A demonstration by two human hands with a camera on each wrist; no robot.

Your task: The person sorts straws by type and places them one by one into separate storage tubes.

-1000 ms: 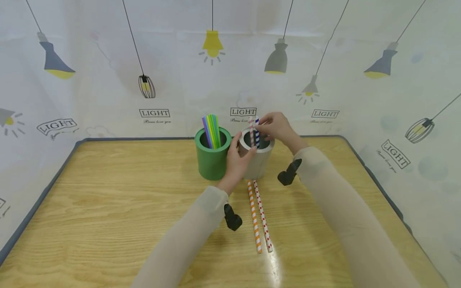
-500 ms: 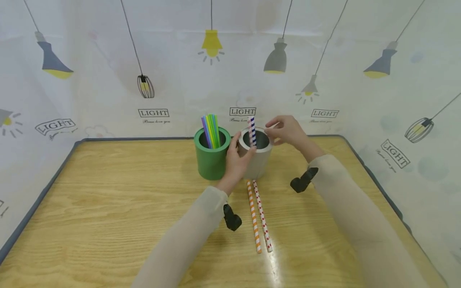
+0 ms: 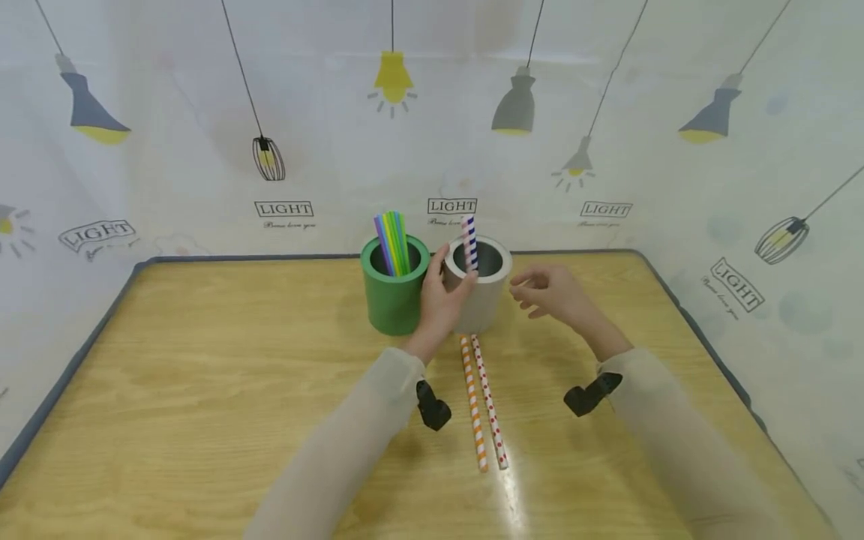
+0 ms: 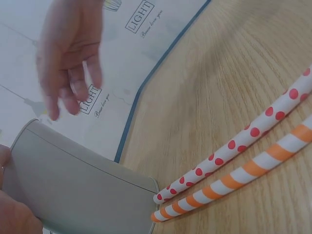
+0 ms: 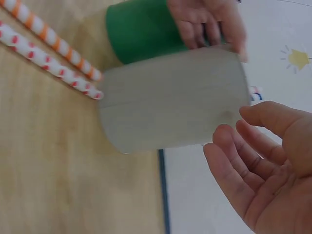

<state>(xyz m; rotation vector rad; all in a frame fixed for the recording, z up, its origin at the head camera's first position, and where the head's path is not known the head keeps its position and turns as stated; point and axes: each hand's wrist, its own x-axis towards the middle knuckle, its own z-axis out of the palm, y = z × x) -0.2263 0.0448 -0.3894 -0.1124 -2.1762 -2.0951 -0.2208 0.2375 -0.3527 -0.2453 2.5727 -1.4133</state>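
Note:
With thumb and fingers around its left side, my left hand (image 3: 440,301) holds a grey cup (image 3: 483,304) upright on the table. Two paper straws stand in that cup: a blue-striped straw (image 3: 472,244) in front of a pink-striped straw (image 3: 465,226), partly hidden. My right hand (image 3: 555,292), fingers loosely bent and holding nothing, hovers just right of the cup; the right wrist view shows its palm (image 5: 278,195). In front of the cup lie an orange-striped straw (image 4: 243,174) and a red-dotted straw (image 4: 231,145), side by side, their far ends close to its base.
A green cup (image 3: 394,304) stands left of the grey one, my left hand between them. It holds several coloured plastic straws (image 3: 394,244). Behind the wooden table (image 3: 223,360) rises a pale wall covering (image 3: 324,135) printed with lamps.
My right hand has let go of the blue-striped straw, which now leans beside the pink one, and has drawn back right and toward me. My left hand stays on the grey cup.

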